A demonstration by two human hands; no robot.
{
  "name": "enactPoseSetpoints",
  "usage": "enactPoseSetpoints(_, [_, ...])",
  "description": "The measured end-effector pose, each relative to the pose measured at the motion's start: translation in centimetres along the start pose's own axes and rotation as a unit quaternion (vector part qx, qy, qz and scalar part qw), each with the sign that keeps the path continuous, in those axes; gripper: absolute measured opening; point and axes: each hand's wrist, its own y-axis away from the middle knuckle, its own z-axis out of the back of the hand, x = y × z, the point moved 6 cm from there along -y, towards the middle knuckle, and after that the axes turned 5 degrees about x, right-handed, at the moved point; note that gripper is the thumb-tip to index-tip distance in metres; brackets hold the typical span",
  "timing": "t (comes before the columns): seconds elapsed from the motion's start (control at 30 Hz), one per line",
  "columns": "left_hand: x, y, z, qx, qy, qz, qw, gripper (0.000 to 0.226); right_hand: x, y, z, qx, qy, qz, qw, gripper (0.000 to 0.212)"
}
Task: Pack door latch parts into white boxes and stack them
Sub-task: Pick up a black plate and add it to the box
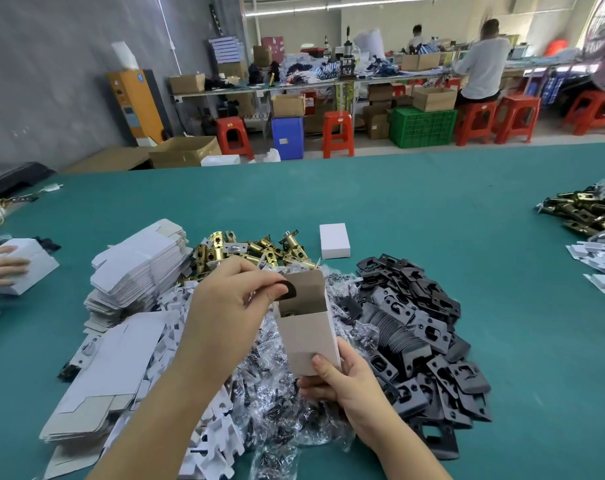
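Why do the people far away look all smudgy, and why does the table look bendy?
In the head view, the person at the far bench is motion-blurred, the wide lens bows the green table edge, and the left hand and white box stay fairly sharp; the clear bags glint under the ceiling lights.

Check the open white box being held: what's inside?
Inside the open white box, a brass-coloured part shows near the mouth. The left hand pinches a black plate at the opening; the right hand holds the box. The walls hide anything deeper.
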Motion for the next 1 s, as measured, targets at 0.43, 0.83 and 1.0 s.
enactPoseSetpoints(0.43, [-1.4, -3.9, -4.2, 0.310, -0.253, 0.035, 0.916, 0.029, 0.1, 0.0, -0.2, 0.004, 0.001, 0.000, 1.000, 0.070])
enactPoseSetpoints(0.83, [0.8, -3.6, -7.2, 0.425, -0.165, 0.035, 0.889, 0.025, 0.7, 0.2, -0.4, -0.008, 0.025, -0.001, 1.000, 0.040])
enactPoseSetpoints(1.0, [1.1, -3.3, -7.7, 0.465, -0.146, 0.022, 0.873, 0.030, 0.6, 0.3, -0.3, -0.012, 0.022, 0.001, 1.000, 0.030])
